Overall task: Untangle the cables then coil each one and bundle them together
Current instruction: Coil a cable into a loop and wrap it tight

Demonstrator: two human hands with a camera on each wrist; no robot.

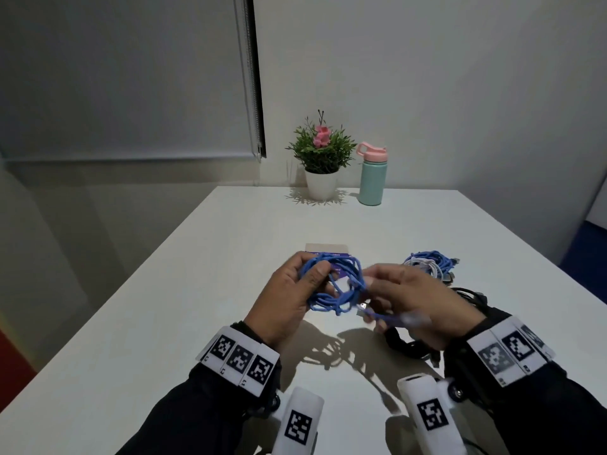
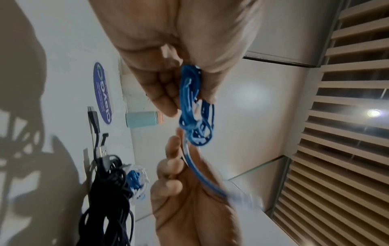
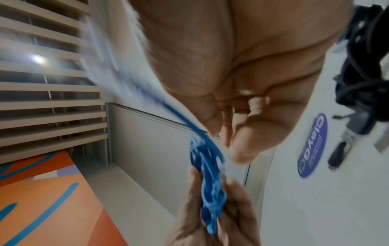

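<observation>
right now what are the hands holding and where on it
The blue cable: the left hand grips one side of its coiled loops, and the right hand pinches the opposite side, the cable's free end trailing across its palm.

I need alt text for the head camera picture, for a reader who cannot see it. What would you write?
Two hands hold a coil of blue cable above a white table: the left hand grips the loops, the right hand pinches the loose end. More blue, white and black cables lie to the right; a potted plant and a teal bottle stand at the far edge.
</observation>
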